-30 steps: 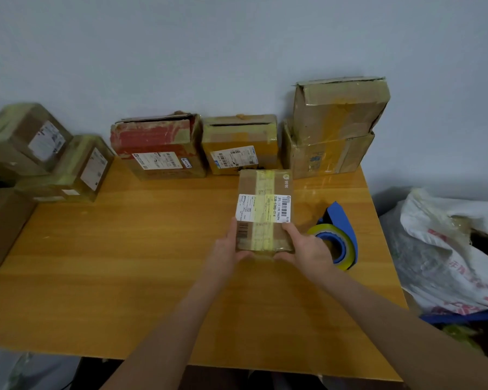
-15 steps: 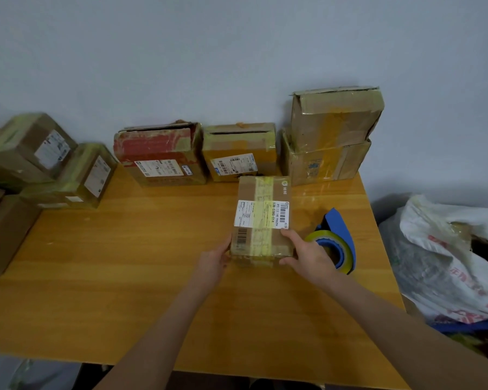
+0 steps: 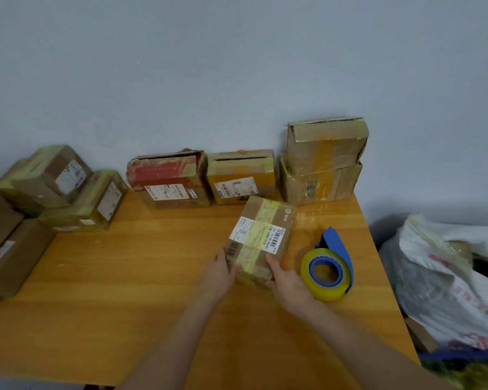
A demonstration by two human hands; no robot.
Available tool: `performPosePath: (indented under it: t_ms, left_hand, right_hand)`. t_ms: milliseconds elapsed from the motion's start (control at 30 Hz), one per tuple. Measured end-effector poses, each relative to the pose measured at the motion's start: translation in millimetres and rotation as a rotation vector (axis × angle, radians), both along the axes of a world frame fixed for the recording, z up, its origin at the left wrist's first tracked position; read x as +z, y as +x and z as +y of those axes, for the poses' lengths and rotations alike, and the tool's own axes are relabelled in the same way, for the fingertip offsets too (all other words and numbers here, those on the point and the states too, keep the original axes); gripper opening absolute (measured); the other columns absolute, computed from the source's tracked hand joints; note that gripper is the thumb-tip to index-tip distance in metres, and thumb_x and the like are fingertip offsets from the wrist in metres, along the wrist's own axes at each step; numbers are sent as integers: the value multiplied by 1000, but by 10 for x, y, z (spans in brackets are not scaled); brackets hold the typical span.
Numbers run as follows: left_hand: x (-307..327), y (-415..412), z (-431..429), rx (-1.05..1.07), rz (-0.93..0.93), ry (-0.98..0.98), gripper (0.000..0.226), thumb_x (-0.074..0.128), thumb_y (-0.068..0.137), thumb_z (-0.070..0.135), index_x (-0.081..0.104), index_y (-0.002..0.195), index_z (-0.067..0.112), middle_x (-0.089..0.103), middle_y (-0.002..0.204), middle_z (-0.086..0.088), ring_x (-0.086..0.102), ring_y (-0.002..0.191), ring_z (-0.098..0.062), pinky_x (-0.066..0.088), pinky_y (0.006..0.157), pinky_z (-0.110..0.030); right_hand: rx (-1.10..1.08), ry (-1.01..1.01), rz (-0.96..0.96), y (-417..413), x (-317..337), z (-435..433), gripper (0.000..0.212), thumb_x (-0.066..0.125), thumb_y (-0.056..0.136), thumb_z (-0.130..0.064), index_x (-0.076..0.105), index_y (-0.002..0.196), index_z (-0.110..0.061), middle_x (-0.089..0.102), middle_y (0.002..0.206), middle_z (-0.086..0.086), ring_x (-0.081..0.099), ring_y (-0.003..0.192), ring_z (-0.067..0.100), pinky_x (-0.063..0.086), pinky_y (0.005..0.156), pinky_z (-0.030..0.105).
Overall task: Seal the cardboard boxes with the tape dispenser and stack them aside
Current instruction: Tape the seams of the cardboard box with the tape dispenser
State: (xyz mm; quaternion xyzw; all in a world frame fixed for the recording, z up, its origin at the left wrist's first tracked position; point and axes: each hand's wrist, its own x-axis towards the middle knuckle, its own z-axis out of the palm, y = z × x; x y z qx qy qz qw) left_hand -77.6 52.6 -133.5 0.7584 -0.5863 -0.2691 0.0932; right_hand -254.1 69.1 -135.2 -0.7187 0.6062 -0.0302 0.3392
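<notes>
A small cardboard box [image 3: 261, 235] with a white label and a yellowish tape strip along its top is held over the wooden table [image 3: 124, 291], tilted with its far end to the right. My left hand [image 3: 219, 273] grips its near left corner. My right hand [image 3: 286, 278] grips its near right corner. The blue tape dispenser [image 3: 331, 263] with a yellow roll lies on the table just right of my right hand.
Against the wall stand a red-taped box [image 3: 169, 180], a yellow-taped box [image 3: 241, 177] and two stacked boxes [image 3: 323, 161]. Several taped boxes [image 3: 68, 192] are piled at the left. A white sack [image 3: 448, 277] sits beyond the table's right edge.
The box has been turned clockwise and tipped, its far end swinging right. Both hands keep hold of its near end. The camera has tilted down.
</notes>
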Motion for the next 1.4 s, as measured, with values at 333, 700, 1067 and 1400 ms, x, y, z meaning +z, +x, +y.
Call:
performPosePath:
  t_ms: [333, 700, 1067, 1400]
  left_hand:
    - [79, -187, 43, -338, -316, 13, 87, 45, 91, 60, -3, 154, 25, -15, 159, -2, -8, 148, -25, 17, 117, -47]
    - [259, 331, -93, 215, -87, -162, 56, 50, 95, 13, 28, 147, 16, 17, 155, -17, 38, 134, -36, 46, 100, -48]
    - [103, 5, -128, 292, 484, -61, 62, 71, 84, 20, 42, 138, 13, 49, 137, -9, 52, 121, -24, 49, 98, -43]
    - [-85, -149, -38, -250, -17, 10, 110, 76, 70, 55, 8, 154, 30, -22, 158, 1, 4, 147, -28, 23, 117, -47]
  right_hand:
    - [-28, -84, -121, -173, 117, -97, 35, 44, 98, -8, 55, 127, -24, 71, 105, -2, 67, 85, 17, 56, 70, 31]
    - [-184, -206, -26, -377, 94, -485, 61, 58, 95, -30, 28, 148, -24, 30, 148, 8, 52, 120, 27, 52, 87, 36]
    - [-76, -33, 277, -122, 141, -741, 91, 61, 74, -73, 27, 146, -29, 41, 137, 9, 57, 108, 26, 40, 54, 27]
    - [-294, -203, 92, -630, 149, -323, 44, 54, 93, -50, 52, 128, -23, 61, 113, 0, 62, 92, 19, 49, 66, 31]
